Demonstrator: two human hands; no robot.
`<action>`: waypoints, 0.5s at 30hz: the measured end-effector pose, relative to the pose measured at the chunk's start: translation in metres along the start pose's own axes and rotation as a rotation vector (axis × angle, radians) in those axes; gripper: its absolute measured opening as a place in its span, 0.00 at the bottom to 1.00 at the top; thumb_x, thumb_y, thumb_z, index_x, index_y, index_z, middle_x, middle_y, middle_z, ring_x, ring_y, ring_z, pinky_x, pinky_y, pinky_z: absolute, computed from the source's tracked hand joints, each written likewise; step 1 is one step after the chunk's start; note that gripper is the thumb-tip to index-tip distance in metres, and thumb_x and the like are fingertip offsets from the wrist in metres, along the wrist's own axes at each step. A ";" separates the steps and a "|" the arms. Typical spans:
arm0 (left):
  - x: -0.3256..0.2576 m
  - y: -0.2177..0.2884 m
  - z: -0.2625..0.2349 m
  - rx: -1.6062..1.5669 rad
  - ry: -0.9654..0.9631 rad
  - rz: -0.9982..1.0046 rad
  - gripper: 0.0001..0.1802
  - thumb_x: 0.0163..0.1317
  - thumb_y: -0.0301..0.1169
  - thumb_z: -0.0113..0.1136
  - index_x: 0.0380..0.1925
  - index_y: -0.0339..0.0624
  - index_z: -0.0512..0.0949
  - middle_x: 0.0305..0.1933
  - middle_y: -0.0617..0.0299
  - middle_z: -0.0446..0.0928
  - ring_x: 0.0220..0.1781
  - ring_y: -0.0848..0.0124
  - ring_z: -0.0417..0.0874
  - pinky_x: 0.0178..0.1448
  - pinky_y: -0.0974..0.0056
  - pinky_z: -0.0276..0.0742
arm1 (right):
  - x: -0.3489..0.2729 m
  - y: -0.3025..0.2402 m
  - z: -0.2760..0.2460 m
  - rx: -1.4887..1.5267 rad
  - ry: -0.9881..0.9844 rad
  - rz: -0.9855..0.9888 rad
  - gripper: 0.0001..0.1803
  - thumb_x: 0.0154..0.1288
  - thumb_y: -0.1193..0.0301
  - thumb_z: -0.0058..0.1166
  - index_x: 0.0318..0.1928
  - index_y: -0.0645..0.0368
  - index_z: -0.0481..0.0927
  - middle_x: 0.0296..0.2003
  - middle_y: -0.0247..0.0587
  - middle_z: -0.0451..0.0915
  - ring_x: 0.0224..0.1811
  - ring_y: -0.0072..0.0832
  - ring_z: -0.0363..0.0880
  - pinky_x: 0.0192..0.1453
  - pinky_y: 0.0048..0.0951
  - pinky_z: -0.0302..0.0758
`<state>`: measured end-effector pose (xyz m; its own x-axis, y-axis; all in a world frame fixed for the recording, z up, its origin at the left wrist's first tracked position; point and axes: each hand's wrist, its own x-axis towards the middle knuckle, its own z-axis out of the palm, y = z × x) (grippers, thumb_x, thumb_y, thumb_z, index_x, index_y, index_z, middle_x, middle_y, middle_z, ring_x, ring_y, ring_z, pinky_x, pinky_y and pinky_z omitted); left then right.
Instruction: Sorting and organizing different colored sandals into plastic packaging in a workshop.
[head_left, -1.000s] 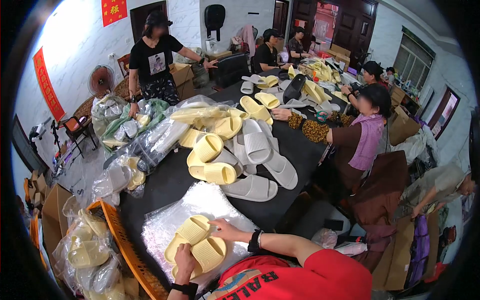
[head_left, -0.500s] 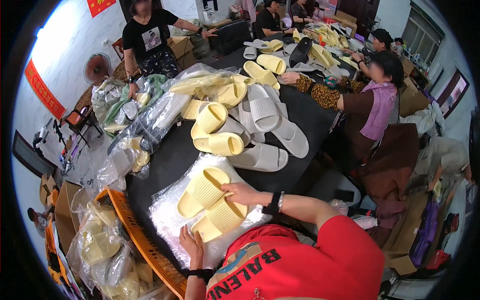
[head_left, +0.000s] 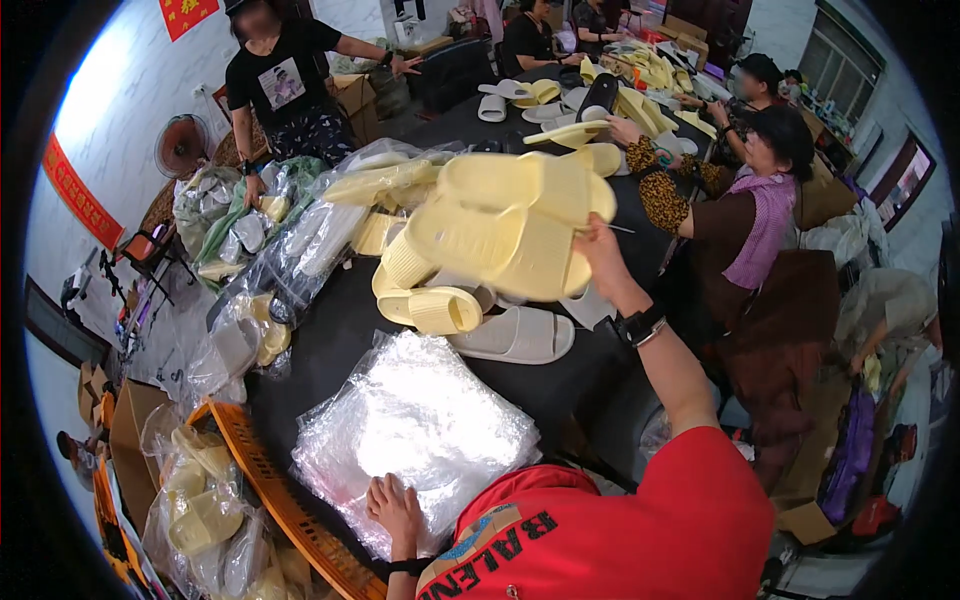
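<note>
Just above the frame's centre, two pale yellow slide sandals [head_left: 475, 240] hung gripped in the right hand [head_left: 607, 262]; at lower centre, the left hand [head_left: 398, 510] rested unclenched on clear plastic packaging [head_left: 430, 410], right of an orange basket [head_left: 262, 470].

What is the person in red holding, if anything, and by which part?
The right hand holds a pair of yellow slippers by the toe end; exact finger placement is unclear. The left hand rests on clear plastic.

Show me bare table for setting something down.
Black tabletop lies bare between the clear plastic and the bagged slippers left of it; also right of it, before the nearest grey slipper. Crowded: beyond, under loose yellow slippers.
</note>
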<state>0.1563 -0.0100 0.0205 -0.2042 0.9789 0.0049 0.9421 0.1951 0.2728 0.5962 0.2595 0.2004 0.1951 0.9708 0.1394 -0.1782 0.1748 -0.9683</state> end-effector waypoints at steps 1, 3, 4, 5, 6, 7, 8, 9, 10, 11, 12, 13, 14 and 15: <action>0.000 0.001 0.000 -0.006 0.007 0.000 0.29 0.54 0.43 0.51 0.55 0.45 0.64 0.61 0.47 0.57 0.63 0.52 0.53 0.61 0.45 0.43 | 0.008 0.003 -0.008 0.118 0.103 0.013 0.18 0.53 0.83 0.45 0.47 0.61 0.66 0.39 0.37 0.75 0.38 0.24 0.76 0.40 0.24 0.73; 0.002 0.004 -0.001 -0.012 0.009 -0.013 0.29 0.53 0.43 0.52 0.55 0.45 0.64 0.61 0.47 0.58 0.63 0.52 0.53 0.61 0.45 0.43 | 0.033 0.019 -0.028 0.207 0.263 -0.003 0.20 0.54 0.81 0.46 0.50 0.61 0.64 0.42 0.40 0.73 0.42 0.26 0.74 0.43 0.26 0.72; 0.004 0.005 -0.003 -0.022 -0.022 -0.024 0.29 0.53 0.43 0.52 0.55 0.45 0.64 0.61 0.48 0.57 0.63 0.51 0.53 0.62 0.45 0.42 | 0.046 0.027 -0.038 0.218 0.347 0.006 0.21 0.55 0.80 0.46 0.52 0.60 0.63 0.44 0.41 0.72 0.44 0.28 0.73 0.45 0.28 0.72; 0.002 0.004 -0.004 -0.031 -0.052 -0.046 0.30 0.53 0.43 0.52 0.56 0.46 0.63 0.62 0.48 0.56 0.63 0.50 0.52 0.62 0.45 0.42 | 0.060 0.034 -0.042 0.230 0.420 0.022 0.23 0.56 0.79 0.47 0.54 0.60 0.61 0.47 0.42 0.70 0.46 0.29 0.72 0.46 0.29 0.71; 0.001 0.004 -0.003 -0.022 -0.049 -0.049 0.30 0.53 0.43 0.52 0.56 0.46 0.63 0.62 0.48 0.57 0.63 0.51 0.52 0.62 0.46 0.42 | 0.071 0.039 -0.050 0.300 0.368 0.026 0.27 0.56 0.74 0.50 0.57 0.60 0.59 0.51 0.44 0.67 0.51 0.33 0.68 0.51 0.33 0.68; 0.003 0.004 -0.002 -0.024 -0.047 -0.065 0.30 0.53 0.43 0.52 0.56 0.46 0.63 0.62 0.48 0.57 0.63 0.51 0.52 0.62 0.46 0.42 | 0.083 0.043 -0.059 0.298 0.354 0.033 0.27 0.56 0.74 0.50 0.57 0.60 0.59 0.51 0.44 0.67 0.51 0.33 0.68 0.51 0.33 0.68; -0.001 0.002 -0.001 -0.009 -0.027 -0.053 0.30 0.52 0.43 0.53 0.55 0.47 0.64 0.61 0.48 0.58 0.63 0.52 0.53 0.62 0.46 0.43 | 0.093 0.048 -0.061 0.215 0.334 0.285 0.30 0.56 0.73 0.52 0.58 0.60 0.57 0.51 0.44 0.66 0.52 0.35 0.67 0.54 0.35 0.65; -0.006 -0.001 0.000 0.008 -0.007 -0.051 0.30 0.51 0.43 0.55 0.55 0.48 0.65 0.61 0.49 0.59 0.62 0.53 0.54 0.62 0.47 0.44 | 0.097 0.045 -0.044 0.123 0.299 0.539 0.32 0.55 0.72 0.53 0.59 0.60 0.55 0.52 0.44 0.65 0.54 0.36 0.66 0.57 0.36 0.62; -0.008 -0.004 0.002 0.021 0.009 -0.044 0.30 0.50 0.43 0.56 0.54 0.49 0.66 0.61 0.50 0.59 0.62 0.53 0.55 0.62 0.48 0.46 | 0.092 0.041 -0.032 -0.096 0.313 0.596 0.41 0.54 0.69 0.55 0.63 0.60 0.46 0.57 0.45 0.61 0.59 0.37 0.60 0.61 0.36 0.56; -0.005 -0.008 0.008 0.043 0.024 -0.014 0.30 0.49 0.43 0.57 0.54 0.49 0.66 0.60 0.51 0.60 0.61 0.53 0.56 0.61 0.48 0.48 | 0.090 0.056 -0.031 -0.295 0.369 0.298 0.45 0.54 0.69 0.54 0.65 0.60 0.40 0.60 0.47 0.58 0.62 0.36 0.56 0.62 0.34 0.56; -0.004 -0.009 0.010 0.008 0.043 -0.010 0.30 0.49 0.43 0.57 0.53 0.50 0.67 0.59 0.51 0.61 0.61 0.53 0.57 0.60 0.48 0.49 | 0.081 0.050 -0.018 -0.447 0.224 0.078 0.46 0.53 0.69 0.54 0.66 0.61 0.39 0.62 0.48 0.54 0.64 0.37 0.52 0.64 0.33 0.53; -0.003 -0.006 0.006 0.011 0.048 -0.013 0.29 0.48 0.44 0.57 0.52 0.50 0.68 0.58 0.51 0.62 0.61 0.54 0.58 0.60 0.48 0.50 | 0.094 0.097 -0.031 -0.508 0.257 -0.077 0.42 0.53 0.70 0.53 0.65 0.62 0.45 0.62 0.51 0.54 0.64 0.40 0.53 0.65 0.33 0.51; -0.010 -0.005 0.005 0.027 0.056 -0.063 0.28 0.49 0.45 0.57 0.52 0.50 0.69 0.58 0.53 0.62 0.61 0.55 0.58 0.59 0.48 0.50 | 0.073 0.084 0.013 -0.677 0.180 -0.227 0.40 0.54 0.70 0.52 0.64 0.62 0.48 0.62 0.53 0.54 0.63 0.43 0.55 0.66 0.35 0.51; -0.008 -0.009 0.009 0.055 0.048 -0.052 0.28 0.50 0.46 0.55 0.52 0.50 0.68 0.58 0.53 0.63 0.61 0.55 0.58 0.59 0.48 0.51 | 0.048 0.075 0.035 -0.828 0.134 -0.355 0.33 0.55 0.71 0.52 0.61 0.63 0.55 0.59 0.53 0.59 0.61 0.43 0.58 0.63 0.35 0.56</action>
<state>0.1523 -0.0188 0.0092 -0.2642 0.9637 0.0389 0.9429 0.2496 0.2203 0.5586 0.3252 0.1422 0.2258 0.8463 0.4824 0.6536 0.2357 -0.7193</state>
